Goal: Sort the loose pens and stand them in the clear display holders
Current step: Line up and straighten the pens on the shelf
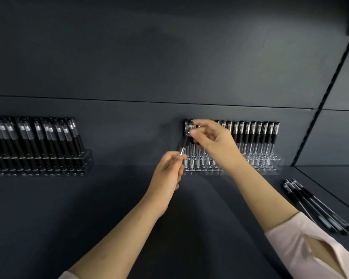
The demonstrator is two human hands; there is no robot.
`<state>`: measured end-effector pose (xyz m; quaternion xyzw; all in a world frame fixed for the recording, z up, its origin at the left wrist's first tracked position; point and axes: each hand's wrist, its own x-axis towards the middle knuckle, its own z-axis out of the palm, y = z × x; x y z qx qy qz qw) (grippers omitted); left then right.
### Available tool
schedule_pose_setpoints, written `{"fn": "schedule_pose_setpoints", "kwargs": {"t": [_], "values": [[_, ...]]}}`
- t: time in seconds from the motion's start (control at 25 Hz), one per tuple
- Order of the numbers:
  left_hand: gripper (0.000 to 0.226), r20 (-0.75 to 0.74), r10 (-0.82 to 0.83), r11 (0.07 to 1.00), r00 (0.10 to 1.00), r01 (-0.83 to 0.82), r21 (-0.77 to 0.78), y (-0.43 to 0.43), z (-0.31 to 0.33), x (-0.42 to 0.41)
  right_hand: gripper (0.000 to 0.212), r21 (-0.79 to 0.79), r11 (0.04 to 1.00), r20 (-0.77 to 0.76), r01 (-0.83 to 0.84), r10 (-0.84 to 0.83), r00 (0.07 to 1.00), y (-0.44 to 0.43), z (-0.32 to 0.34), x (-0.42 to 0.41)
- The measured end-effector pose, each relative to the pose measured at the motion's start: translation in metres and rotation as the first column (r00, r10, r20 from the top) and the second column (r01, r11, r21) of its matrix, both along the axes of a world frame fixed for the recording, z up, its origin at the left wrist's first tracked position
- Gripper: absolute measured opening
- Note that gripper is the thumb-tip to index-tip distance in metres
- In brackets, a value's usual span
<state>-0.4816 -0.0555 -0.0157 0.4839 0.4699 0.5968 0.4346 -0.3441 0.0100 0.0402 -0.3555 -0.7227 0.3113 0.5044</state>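
Observation:
A black pen [184, 142] with a silver tip hangs tilted in front of the left end of the right clear holder [274, 164]. My left hand [167, 172] pinches its lower silver end. My right hand [212, 141] pinches its upper, capped end near the holder's top row. Several black pens [256, 133] stand upright in that holder to the right of my hand; those behind my hand are hidden. Several loose black pens [314, 206] lie on the dark shelf at the right.
A second clear holder [87, 160] packed with black pens [38, 137] stands at the far left. The dark back wall rises right behind both holders. A side panel with a slotted rail [318, 109] closes the shelf on the right.

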Motion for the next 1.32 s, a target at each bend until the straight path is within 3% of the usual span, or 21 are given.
{"fn": "schedule_pose_setpoints", "kwargs": {"t": [0.08, 0.2, 0.36, 0.56, 0.68, 0.84, 0.96, 1.12, 1.32], "values": [[0.016, -0.045, -0.015, 1.0, 0.999, 0.016, 0.027, 0.0, -0.001, 0.001, 0.024, -0.11, 0.991, -0.128, -0.077, 0.063, 0.99, -0.002, 0.001, 0.001], [0.015, -0.211, 0.057, 0.99, 0.976, -0.027, 0.142, 0.002, -0.007, 0.006, 0.023, -0.118, 0.99, -0.251, -0.078, 0.046, 0.967, -0.003, 0.006, 0.006], [0.017, -0.259, 0.31, 0.938, 0.915, -0.25, 0.238, 0.016, -0.016, 0.006, 0.019, 0.012, 0.979, -0.352, 0.203, -0.186, 0.917, -0.002, 0.014, 0.02], [0.034, -0.27, 0.33, 0.939, 0.905, -0.286, 0.19, 0.039, -0.022, -0.002, 0.017, 0.153, 0.869, -0.435, 0.471, -0.369, 0.821, -0.003, 0.016, 0.037], [0.035, -0.29, 0.314, 0.946, 0.904, -0.272, 0.178, 0.048, -0.021, 0.002, 0.022, 0.188, 0.859, -0.369, 0.477, -0.388, 0.844, -0.001, 0.012, 0.038], [0.012, -0.319, 0.309, 0.947, 0.896, -0.261, 0.185, 0.055, -0.021, 0.002, 0.025, 0.253, 0.855, -0.281, 0.453, -0.383, 0.88, 0.005, 0.007, 0.035], [0.007, -0.331, 0.29, 0.955, 0.898, -0.246, 0.167, 0.057, -0.022, 0.0, 0.021, 0.311, 0.85, -0.213, 0.426, -0.374, 0.903, 0.008, 0.004, 0.031], [0.004, -0.342, 0.263, 0.963, 0.902, -0.224, 0.15, 0.057, -0.023, 0.001, 0.017, 0.44, 0.822, -0.021, 0.361, -0.392, 0.92, 0.012, -0.004, 0.026], [0.005, -0.353, 0.259, 0.964, 0.899, -0.218, 0.154, 0.056, -0.02, 0.001, 0.04, 0.42, 0.853, 0.197, 0.309, -0.418, 0.887, 0.016, -0.009, 0.024]]}}
